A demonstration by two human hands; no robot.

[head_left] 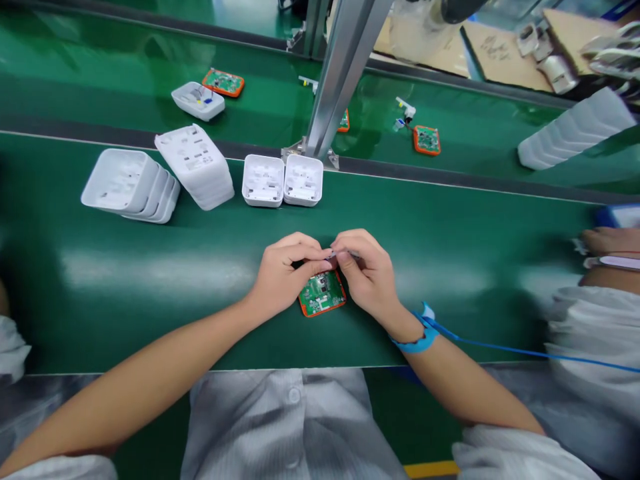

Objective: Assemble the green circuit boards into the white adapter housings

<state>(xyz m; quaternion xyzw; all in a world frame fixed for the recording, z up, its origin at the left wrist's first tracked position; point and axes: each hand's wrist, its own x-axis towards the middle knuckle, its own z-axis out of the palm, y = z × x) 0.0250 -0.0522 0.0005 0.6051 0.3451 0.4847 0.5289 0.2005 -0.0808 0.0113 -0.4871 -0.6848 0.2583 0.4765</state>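
Both hands meet at the middle of the green work surface. My left hand [295, 270] pinches one end of a small, thin greyish part [332, 255] between thumb and forefinger. From the other side, my right hand [367, 270] closes on the same part, which the fingers mostly cover, so its kind is unclear. Just below the fingertips lies a green circuit board [323, 293] in an orange frame, its far edge hidden by the hands. A blue wrist strap [423, 333] with a cord circles my right wrist.
White plastic housings stand in leaning stacks [130, 183] [197, 167] and two shorter piles [263, 180] [303, 180] along the back. Behind a metal post [340, 73], more orange-framed boards [427, 140] and a housing stack [575, 130] sit. A co-worker's arm [615, 253] is at right.
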